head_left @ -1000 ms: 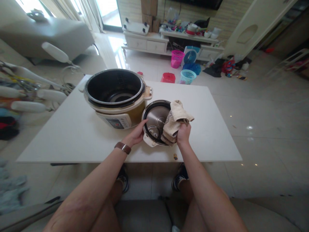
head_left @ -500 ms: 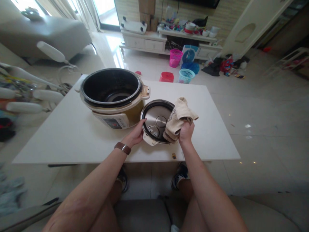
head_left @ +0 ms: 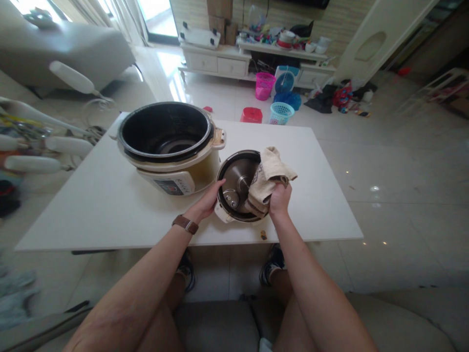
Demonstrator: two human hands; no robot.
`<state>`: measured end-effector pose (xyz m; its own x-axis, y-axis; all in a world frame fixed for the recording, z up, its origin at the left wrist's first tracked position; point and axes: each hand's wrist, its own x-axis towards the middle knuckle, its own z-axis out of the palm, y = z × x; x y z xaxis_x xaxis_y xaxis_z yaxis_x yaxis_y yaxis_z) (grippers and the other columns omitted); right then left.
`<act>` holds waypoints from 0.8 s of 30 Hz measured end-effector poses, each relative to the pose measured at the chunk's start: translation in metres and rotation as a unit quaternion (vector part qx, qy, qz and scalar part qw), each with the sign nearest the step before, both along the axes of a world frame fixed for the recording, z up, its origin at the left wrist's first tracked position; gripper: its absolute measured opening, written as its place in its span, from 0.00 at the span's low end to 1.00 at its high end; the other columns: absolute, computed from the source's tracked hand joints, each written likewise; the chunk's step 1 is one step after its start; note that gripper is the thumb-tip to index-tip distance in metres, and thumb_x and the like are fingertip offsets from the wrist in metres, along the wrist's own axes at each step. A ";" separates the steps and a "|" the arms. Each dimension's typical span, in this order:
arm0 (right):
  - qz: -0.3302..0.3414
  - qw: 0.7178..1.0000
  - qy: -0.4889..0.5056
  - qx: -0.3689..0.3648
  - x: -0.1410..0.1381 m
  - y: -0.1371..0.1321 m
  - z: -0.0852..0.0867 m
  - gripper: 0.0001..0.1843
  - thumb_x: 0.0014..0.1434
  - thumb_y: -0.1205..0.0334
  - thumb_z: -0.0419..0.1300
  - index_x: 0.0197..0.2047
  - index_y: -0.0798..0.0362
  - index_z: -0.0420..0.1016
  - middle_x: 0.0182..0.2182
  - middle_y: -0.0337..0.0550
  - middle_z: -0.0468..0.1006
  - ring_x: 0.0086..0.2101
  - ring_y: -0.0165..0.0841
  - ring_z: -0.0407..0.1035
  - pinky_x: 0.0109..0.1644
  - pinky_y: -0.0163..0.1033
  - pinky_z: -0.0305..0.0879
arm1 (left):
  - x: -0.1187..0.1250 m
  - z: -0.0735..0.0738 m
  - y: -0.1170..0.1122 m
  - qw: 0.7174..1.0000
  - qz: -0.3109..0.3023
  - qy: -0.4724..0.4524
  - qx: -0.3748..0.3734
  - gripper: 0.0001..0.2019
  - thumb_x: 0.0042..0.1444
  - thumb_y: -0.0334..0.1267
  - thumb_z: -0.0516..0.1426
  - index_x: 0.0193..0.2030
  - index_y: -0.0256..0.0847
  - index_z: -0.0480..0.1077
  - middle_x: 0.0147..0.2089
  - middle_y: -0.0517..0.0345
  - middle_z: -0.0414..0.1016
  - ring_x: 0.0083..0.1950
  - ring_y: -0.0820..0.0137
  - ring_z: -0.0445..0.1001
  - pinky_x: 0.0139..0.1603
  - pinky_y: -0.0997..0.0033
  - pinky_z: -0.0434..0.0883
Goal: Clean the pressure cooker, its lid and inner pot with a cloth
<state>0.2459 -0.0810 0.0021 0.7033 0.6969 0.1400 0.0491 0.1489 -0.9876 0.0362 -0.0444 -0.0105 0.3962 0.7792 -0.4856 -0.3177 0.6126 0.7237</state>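
Note:
My left hand (head_left: 209,201) grips the left rim of a round pressure cooker lid (head_left: 231,175), thumb over the edge. The lid's metal inner face is turned up toward me, with a dark seal around it and a small round valve cover at lower left. A folded beige cloth (head_left: 270,171) is bunched in my right hand (head_left: 280,198) and lies against the lid's right side, hiding that part. Left of the lid stands the electric pressure cooker (head_left: 203,178), uncovered, its dark inner pot (head_left: 164,129) showing and its control panel facing me.
Both cooker and lid are over a white table (head_left: 91,215). A small brown and yellow piece (head_left: 263,235) lies near its front edge. Beyond the table are a red stool (head_left: 251,115), a light blue basket (head_left: 281,113) and a pink basket (head_left: 264,86). White fan-like blades (head_left: 71,77) stand at left.
The lid has tilted and shifted slightly right in my left hand, so its metal face looks darker. My right hand and the cloth have moved slightly left across it.

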 end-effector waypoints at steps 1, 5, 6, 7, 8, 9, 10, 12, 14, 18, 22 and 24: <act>0.000 1.000 -0.002 0.002 0.000 0.000 0.000 0.20 0.56 0.53 0.58 0.45 0.54 0.82 0.44 0.48 0.86 0.47 0.43 0.79 0.61 0.52 0.72 | 0.000 -0.002 0.000 1.000 0.003 0.006 0.005 0.17 0.63 0.50 0.62 0.46 0.37 0.80 0.44 0.49 0.87 0.47 0.60 0.84 0.54 0.63 0.78; -0.005 1.000 -0.019 -0.004 -0.003 -0.001 0.006 0.20 0.55 0.52 0.58 0.45 0.54 0.82 0.43 0.49 0.86 0.48 0.44 0.78 0.62 0.53 0.72 | -0.003 -0.009 0.003 0.999 0.013 0.027 0.026 0.19 0.57 0.52 0.66 0.46 0.38 0.79 0.44 0.50 0.87 0.49 0.59 0.84 0.55 0.62 0.76; -0.005 1.000 -0.031 -0.003 -0.005 -0.002 0.008 0.20 0.55 0.53 0.58 0.45 0.54 0.82 0.44 0.49 0.86 0.49 0.44 0.78 0.62 0.53 0.72 | -0.003 -0.010 0.003 0.999 0.013 0.029 0.032 0.20 0.56 0.53 0.67 0.46 0.38 0.79 0.44 0.50 0.87 0.50 0.59 0.84 0.56 0.62 0.76; -0.005 0.999 -0.045 -0.001 -0.006 -0.004 0.010 0.20 0.55 0.53 0.58 0.46 0.54 0.82 0.44 0.50 0.86 0.50 0.45 0.78 0.63 0.53 0.71 | -0.003 -0.010 0.003 0.999 0.012 0.030 0.039 0.21 0.55 0.54 0.67 0.46 0.38 0.79 0.44 0.50 0.87 0.50 0.58 0.83 0.56 0.62 0.76; -0.004 0.998 -0.061 0.002 -0.008 -0.005 0.013 0.20 0.56 0.54 0.58 0.46 0.54 0.82 0.45 0.50 0.86 0.51 0.45 0.78 0.64 0.53 0.70 | -0.004 -0.010 0.003 0.999 0.012 0.029 0.044 0.22 0.54 0.54 0.68 0.47 0.38 0.79 0.44 0.50 0.87 0.51 0.58 0.83 0.57 0.61 0.75; -0.001 0.997 -0.076 0.005 -0.009 -0.007 0.015 0.20 0.56 0.54 0.58 0.47 0.54 0.82 0.46 0.50 0.86 0.53 0.45 0.77 0.65 0.53 0.70 | -0.004 -0.010 0.003 0.998 0.012 0.027 0.050 0.23 0.54 0.55 0.68 0.47 0.38 0.79 0.45 0.50 0.87 0.52 0.58 0.83 0.57 0.61 0.75; 0.002 0.996 -0.089 0.007 -0.010 -0.008 0.016 0.20 0.57 0.55 0.58 0.48 0.54 0.82 0.47 0.51 0.86 0.54 0.45 0.77 0.65 0.53 0.69 | -0.004 -0.009 0.003 0.998 0.012 0.023 0.053 0.23 0.54 0.55 0.68 0.47 0.38 0.79 0.46 0.49 0.87 0.52 0.58 0.83 0.57 0.61 0.75; 0.007 0.993 -0.115 0.007 -0.010 -0.011 0.018 0.20 0.58 0.57 0.57 0.51 0.53 0.81 0.48 0.51 0.86 0.55 0.45 0.77 0.66 0.53 0.69 | -0.004 -0.008 0.002 0.998 0.011 0.018 0.055 0.22 0.54 0.54 0.68 0.47 0.39 0.79 0.48 0.49 0.87 0.54 0.58 0.83 0.58 0.61 0.75; 0.012 0.990 -0.142 0.000 -0.008 -0.013 0.016 0.21 0.58 0.58 0.57 0.53 0.52 0.79 0.48 0.51 0.86 0.56 0.46 0.77 0.66 0.54 0.69 | -0.004 -0.008 0.002 0.998 0.014 0.019 0.050 0.21 0.55 0.53 0.68 0.47 0.39 0.79 0.49 0.49 0.87 0.54 0.57 0.83 0.59 0.61 0.75; 0.047 0.978 -0.197 -0.041 -0.005 -0.015 0.010 0.21 0.58 0.59 0.58 0.53 0.52 0.79 0.49 0.53 0.86 0.58 0.49 0.76 0.67 0.55 0.69 | -0.004 -0.006 0.002 0.999 0.018 0.021 0.045 0.19 0.58 0.51 0.66 0.48 0.38 0.79 0.51 0.49 0.87 0.55 0.57 0.83 0.62 0.61 0.75; 0.087 0.969 -0.215 -0.083 -0.007 -0.015 0.009 0.22 0.58 0.60 0.57 0.55 0.50 0.77 0.53 0.53 0.85 0.60 0.50 0.74 0.68 0.56 0.68 | -0.002 -0.003 0.001 0.999 0.012 0.010 0.041 0.16 0.63 0.47 0.63 0.50 0.38 0.80 0.51 0.48 0.87 0.55 0.58 0.84 0.63 0.62 0.75; 0.095 0.966 -0.222 -0.094 -0.007 -0.015 0.009 0.24 0.57 0.61 0.57 0.56 0.50 0.77 0.54 0.52 0.85 0.60 0.50 0.75 0.68 0.56 0.69 | -0.002 -0.001 0.001 0.999 0.010 0.004 0.035 0.16 0.63 0.46 0.63 0.50 0.38 0.80 0.51 0.48 0.87 0.55 0.58 0.84 0.64 0.61 0.75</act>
